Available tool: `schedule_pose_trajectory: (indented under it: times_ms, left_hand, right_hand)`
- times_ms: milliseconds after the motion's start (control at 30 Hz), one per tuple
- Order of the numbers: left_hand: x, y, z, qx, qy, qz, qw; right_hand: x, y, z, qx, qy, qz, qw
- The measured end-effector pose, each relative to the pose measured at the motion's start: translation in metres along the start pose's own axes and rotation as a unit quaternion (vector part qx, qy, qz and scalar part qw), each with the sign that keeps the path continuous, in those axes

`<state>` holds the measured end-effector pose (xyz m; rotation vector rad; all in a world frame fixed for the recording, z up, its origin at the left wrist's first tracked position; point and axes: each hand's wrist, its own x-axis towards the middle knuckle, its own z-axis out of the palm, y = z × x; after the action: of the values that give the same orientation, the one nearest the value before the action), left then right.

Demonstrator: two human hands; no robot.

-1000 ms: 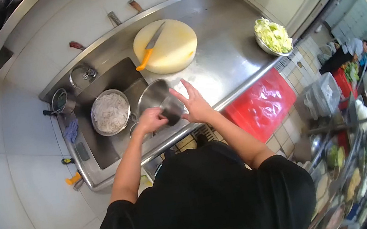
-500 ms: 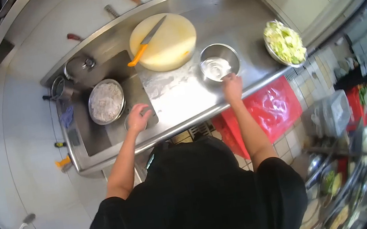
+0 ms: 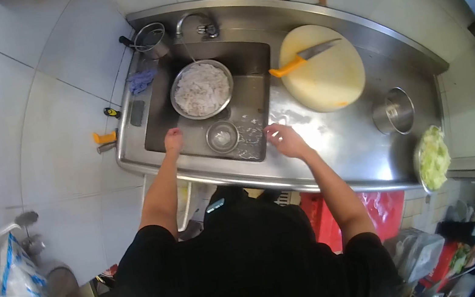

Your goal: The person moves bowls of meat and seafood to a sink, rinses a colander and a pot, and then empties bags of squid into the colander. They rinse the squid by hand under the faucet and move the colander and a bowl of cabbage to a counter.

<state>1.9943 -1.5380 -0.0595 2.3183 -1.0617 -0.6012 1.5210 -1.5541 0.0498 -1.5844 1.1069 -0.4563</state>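
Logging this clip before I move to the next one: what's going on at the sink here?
A person in a black top stands at a steel kitchen counter. The left hand rests on the front edge of the sink, next to a small metal bowl in the basin. The right hand hovers open over the counter by the sink, holding nothing. A large bowl of pale shredded food sits in the sink under the tap; a knife lies on the round cutting board.

Seen from a single head-worn fisheye camera, looking steeply down from well above over shoulders and both arms onto a steel counter (image 3: pixel 335 146) and sink (image 3: pixel 206 101); dark lens vignette around the edges.
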Motion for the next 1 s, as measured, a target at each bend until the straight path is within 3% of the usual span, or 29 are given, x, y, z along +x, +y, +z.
schedule_pose_trajectory:
  times_ms: [100,200,300,400,500,533,600,700,800,900,1000]
  left_hand:
    - [0.047,-0.011,0.013,0.009,-0.052,-0.084,0.995]
    - [0.103,-0.037,0.044,0.022,-0.016,-0.096,0.995]
    - [0.144,-0.038,0.062,-0.045,0.018,-0.114,0.992]
    - [0.184,-0.043,0.074,-0.164,0.009,-0.235,0.958]
    - [0.239,-0.089,0.100,0.008,-0.069,-0.147,0.987]
    - [0.239,-0.083,0.106,-0.059,-0.032,-0.187,0.980]
    - [0.225,-0.054,0.116,-0.191,0.044,-0.260,0.945]
    - [0.227,-0.056,0.139,-0.335,0.173,-0.256,0.890]
    - [0.205,-0.031,0.110,-0.350,0.078,-0.170,0.918]
    - [0.188,-0.021,0.087,-0.208,0.090,-0.140,0.964]
    - [0.162,-0.005,0.050,-0.314,0.025,-0.088,0.945]
  right_hand:
    - [0.072,0.015,0.060,0.000,-0.066,0.033,0.997]
    - [0.159,0.045,0.105,-0.033,-0.064,0.058,0.996]
    - [0.253,0.121,0.157,-0.125,0.018,0.066,0.990]
    - [0.311,0.130,0.177,-0.109,0.159,0.155,0.969]
    - [0.351,0.151,0.182,0.154,0.073,0.224,0.960]
    - [0.354,0.124,0.161,0.164,-0.014,0.332,0.929]
    - [0.355,0.119,0.162,0.252,0.050,0.361,0.896]
    - [0.357,0.117,0.168,0.332,0.132,0.338,0.871]
    - [0.340,0.133,0.180,0.354,0.149,0.288,0.877]
    - [0.297,0.102,0.187,0.419,0.176,0.230,0.861]
    - [0.249,0.067,0.190,0.513,0.210,0.206,0.806]
